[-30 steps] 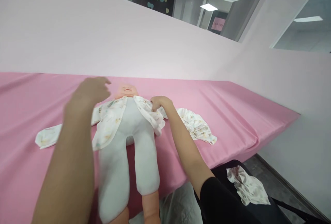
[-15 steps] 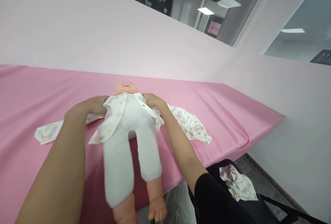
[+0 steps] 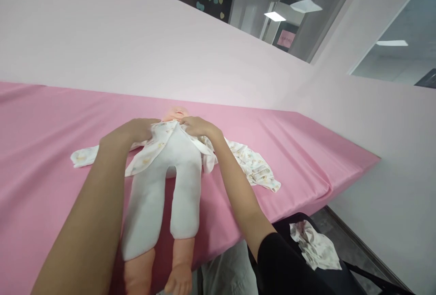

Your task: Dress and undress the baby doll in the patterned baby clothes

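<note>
Doll [image 3: 184,154], lower limbs cut off by the bottom edge; pink sign [image 3: 286,39], lettering illegibly small

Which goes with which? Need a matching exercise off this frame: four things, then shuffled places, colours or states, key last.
Things:
1. left hand
2. right hand
3. doll
4. sheet

Places, colours, states:
A. lying face up
B. at the picture-right side of the open patterned top
C. pink and creased
D. at the picture-left side of the open patterned top

Pairs: 1-D, 2-B, 3-A, 4-C
</note>
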A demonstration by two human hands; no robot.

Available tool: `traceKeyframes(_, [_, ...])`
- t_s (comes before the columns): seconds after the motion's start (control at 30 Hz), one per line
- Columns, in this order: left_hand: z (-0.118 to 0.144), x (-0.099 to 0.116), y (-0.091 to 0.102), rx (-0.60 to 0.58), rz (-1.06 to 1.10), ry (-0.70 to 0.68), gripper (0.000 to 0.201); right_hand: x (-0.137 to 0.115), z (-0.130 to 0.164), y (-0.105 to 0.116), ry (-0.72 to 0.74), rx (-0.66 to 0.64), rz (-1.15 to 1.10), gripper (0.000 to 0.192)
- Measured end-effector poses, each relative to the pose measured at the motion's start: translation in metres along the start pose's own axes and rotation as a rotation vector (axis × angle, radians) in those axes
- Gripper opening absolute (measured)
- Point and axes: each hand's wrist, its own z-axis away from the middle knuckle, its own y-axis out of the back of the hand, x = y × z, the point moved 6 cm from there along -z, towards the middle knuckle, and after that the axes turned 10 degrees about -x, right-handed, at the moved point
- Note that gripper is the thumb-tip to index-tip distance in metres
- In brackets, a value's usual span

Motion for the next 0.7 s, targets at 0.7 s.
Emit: traceKeyframes(0.7, [0.008,0.077,-0.011,0.054,-0.315,0.002,0.027,0.013,0.051,-0.049,-0.263,0.315,0.153,0.035])
